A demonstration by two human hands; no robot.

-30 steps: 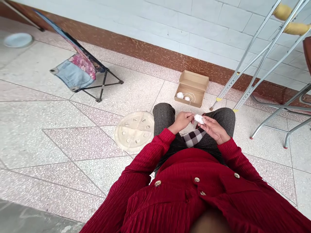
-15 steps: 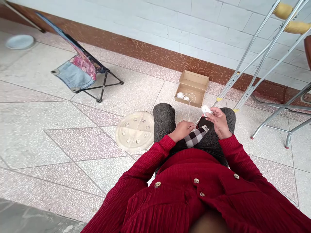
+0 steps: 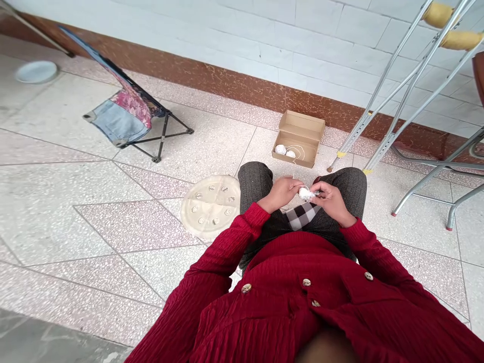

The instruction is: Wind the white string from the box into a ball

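Ahead of your knees stands one open box (image 3: 302, 123) holding two white balls (image 3: 280, 149). One round mat (image 3: 209, 205) with eight small marks lies beside your left knee. One folding chair (image 3: 121, 121) and one basin (image 3: 37, 72) stand farther left; two crutches (image 3: 380, 151) and some metal legs (image 3: 416, 192) are on your right. The floor (image 3: 94, 179) is speckled tile, the wall (image 3: 234, 30) white above brown. Your right hand (image 3: 333, 200) pinches the white piece (image 3: 305, 193) above your lap; your left hand (image 3: 282, 193) meets it, its grip unclear.
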